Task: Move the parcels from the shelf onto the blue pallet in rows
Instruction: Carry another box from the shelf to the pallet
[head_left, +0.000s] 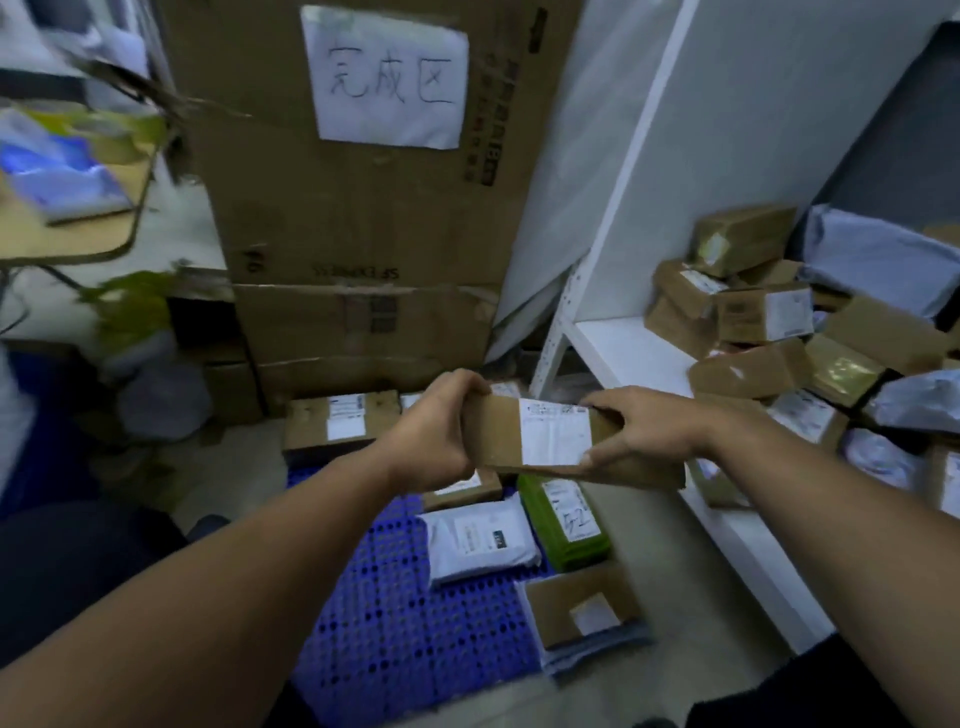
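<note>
aloft, parcel (550, 441) between both grips (436, 434) (649, 431)

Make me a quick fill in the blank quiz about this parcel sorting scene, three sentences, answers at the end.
1. The left hand and right hand grip the same cardboard parcel, which carries a ____ label.
2. The green parcel lies on a ____ pallet.
3. More parcels are piled on the shelf, on the person's ____ side.
Answers: white; blue; right.
</note>
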